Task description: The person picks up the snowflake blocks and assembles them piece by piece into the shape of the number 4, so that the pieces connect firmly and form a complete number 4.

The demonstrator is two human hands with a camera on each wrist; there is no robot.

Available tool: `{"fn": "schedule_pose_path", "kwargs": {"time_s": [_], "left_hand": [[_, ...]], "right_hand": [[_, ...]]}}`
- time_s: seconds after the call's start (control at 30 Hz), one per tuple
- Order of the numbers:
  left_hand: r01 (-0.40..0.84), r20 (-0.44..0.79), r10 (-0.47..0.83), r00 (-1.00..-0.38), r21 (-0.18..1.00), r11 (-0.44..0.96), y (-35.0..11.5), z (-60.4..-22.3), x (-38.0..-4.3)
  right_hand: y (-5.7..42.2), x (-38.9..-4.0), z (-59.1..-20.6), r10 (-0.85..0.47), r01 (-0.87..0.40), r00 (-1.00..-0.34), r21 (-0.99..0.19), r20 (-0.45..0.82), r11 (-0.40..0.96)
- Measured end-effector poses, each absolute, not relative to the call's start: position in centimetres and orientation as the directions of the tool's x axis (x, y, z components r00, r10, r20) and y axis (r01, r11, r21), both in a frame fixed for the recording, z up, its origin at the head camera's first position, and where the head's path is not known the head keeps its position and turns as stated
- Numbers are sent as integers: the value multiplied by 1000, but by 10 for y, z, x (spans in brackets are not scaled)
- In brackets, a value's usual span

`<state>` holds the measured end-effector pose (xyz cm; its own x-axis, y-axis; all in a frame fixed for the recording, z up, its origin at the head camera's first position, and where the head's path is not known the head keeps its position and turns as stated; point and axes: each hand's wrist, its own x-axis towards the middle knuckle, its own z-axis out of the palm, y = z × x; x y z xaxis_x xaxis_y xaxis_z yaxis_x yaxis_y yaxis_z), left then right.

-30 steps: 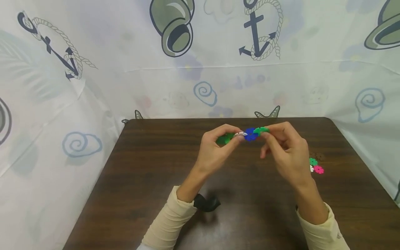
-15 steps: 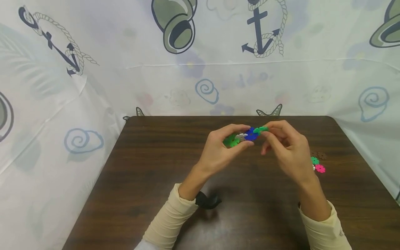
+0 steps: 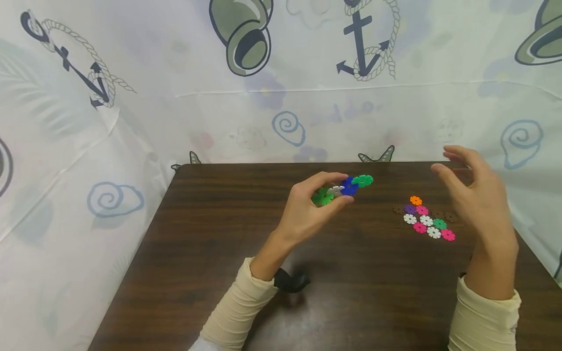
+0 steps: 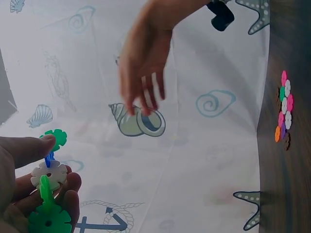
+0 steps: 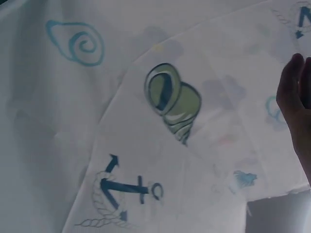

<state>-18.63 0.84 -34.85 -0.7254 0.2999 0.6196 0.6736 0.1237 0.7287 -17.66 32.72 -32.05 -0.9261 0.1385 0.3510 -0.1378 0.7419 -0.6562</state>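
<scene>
A short chain of interlocking flower-shaped plastic discs is held between the thumb and fingers of my left hand point(image 3: 295, 212), above the table's far part. Along it run light-green discs point(image 3: 323, 197), a white disc point(image 3: 336, 190), a blue disc point(image 3: 349, 186) and a green disc point(image 3: 363, 181) at the right end. In the left wrist view, the thumb lies against the upper green disc point(image 4: 59, 139). My right hand point(image 3: 483, 204) is raised at the right, fingers loosely bent, with nothing seen in it. It is apart from the chain and from the loose discs below.
Several loose discs lie flat at the right on the dark wooden table point(image 3: 210, 253): an orange disc point(image 3: 415, 200), a purple disc point(image 3: 410, 209), a green disc point(image 3: 440, 224), plus pink, white and brown ones. A printed white cloth point(image 3: 325, 122) hangs behind the table's back edge.
My right hand has let go of the green end disc and moved right, uncovering the loose discs. My left hand, first pinching near the white disc, has shifted its hold along the chain.
</scene>
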Motion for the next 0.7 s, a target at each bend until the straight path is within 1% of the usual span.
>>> {"fn": "schedule_pose_path", "kwargs": {"time_s": [0.13,0.37,0.63,0.7], "left_hand": [[672,617,301,-727,729,129,9,-349,-187],[655,601,298,-741,745,126,9,-350,-186],[658,599,309,-738,741,136,9,-350,-186],[658,599,310,-738,741,134,10,-351,-185]], "right_hand": [[366,-186,-328,188,-5,-954,-638,234,770],[423,-201,-355,224,99,-964,-590,141,801],[459,-206,-388,335,260,-941,-522,54,813],[466,-207,-396,354,297,-935,-516,13,804]]}}
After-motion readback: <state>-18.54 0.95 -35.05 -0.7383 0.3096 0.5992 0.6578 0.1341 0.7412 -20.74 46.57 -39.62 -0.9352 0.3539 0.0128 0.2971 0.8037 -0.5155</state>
